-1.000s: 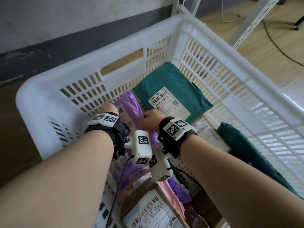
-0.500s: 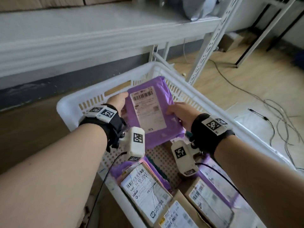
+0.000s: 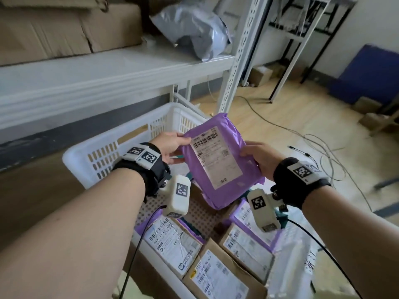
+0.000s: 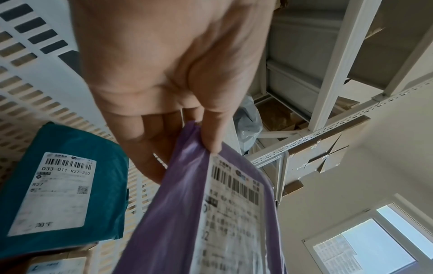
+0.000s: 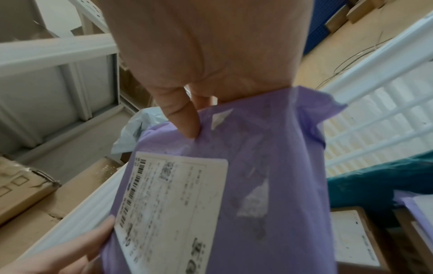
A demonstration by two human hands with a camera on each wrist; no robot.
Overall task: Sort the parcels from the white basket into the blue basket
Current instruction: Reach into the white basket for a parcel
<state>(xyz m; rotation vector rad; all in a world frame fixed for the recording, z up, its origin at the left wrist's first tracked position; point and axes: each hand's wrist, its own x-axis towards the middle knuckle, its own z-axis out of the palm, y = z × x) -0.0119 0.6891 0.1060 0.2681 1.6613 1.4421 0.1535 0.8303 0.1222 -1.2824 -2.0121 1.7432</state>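
While your two hands are raised above the white basket (image 3: 121, 145), the purple parcel (image 3: 218, 160) sits between them, clear of the basket's contents, with its white shipping label (image 3: 216, 156) facing you. Your left hand (image 3: 170, 147) grasps the parcel's upper left edge: the thumb (image 4: 212, 129) presses on the label side at the corner and the other fingers (image 4: 150, 148) lie curled behind the wrap. Your right hand (image 3: 261, 157) grasps the opposite, right edge, with the thumb (image 5: 185, 120) pushed into the purple film and the remaining fingers hidden behind the parcel. The parcel is tilted, its top end angled away from you and toward your right, its lower end hanging between your wrists. Directly below your left hand, a teal parcel (image 4: 63, 185) lies label-up on the perforated basket floor. Below and nearer to you than both wrists, three cardboard boxes (image 3: 172, 240) with labels and a further purple parcel (image 3: 246, 216) remain in the basket. Beyond your hands stands a white metal shelf (image 3: 112, 67) carrying brown cartons (image 3: 64, 29) and a grey mailer bag (image 3: 194, 33). Well beyond your right hand, a blue object (image 3: 367, 76) stands on the floor against the wall; whether it is the blue basket cannot be determined. Cables (image 3: 319, 152) trail across the floor beside your right hand.
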